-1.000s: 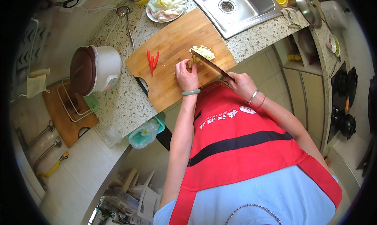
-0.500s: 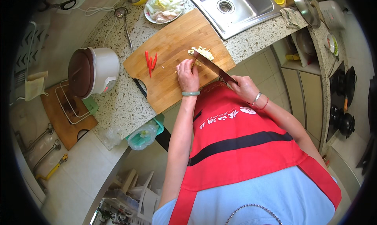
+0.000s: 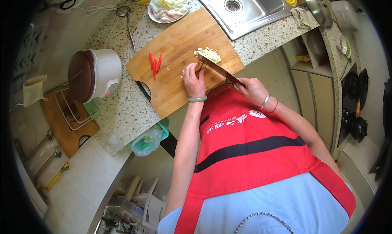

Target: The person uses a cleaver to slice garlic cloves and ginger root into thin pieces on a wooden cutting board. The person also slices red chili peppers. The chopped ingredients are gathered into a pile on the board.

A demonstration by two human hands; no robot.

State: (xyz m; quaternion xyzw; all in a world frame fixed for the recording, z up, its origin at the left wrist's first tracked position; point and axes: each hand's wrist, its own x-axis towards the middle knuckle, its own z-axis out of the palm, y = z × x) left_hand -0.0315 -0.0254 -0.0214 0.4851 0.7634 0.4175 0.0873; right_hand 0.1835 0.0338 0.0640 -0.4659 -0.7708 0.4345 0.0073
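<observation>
Right hand (image 3: pixel 252 91) gripped the handle of a kitchen knife (image 3: pixel 218 69), blade angled onto the wooden cutting board (image 3: pixel 171 91). Left hand (image 3: pixel 194 80) lay curled, fingertips pressing a small pale piece beside the blade. Chopped pale vegetable (image 3: pixel 208 53) was piled just beyond. Red chillies (image 3: pixel 154 63) lay farther left; plate of sliced vegetables (image 3: pixel 169 5) sat beyond the board on the table (image 3: pixel 122 115).
</observation>
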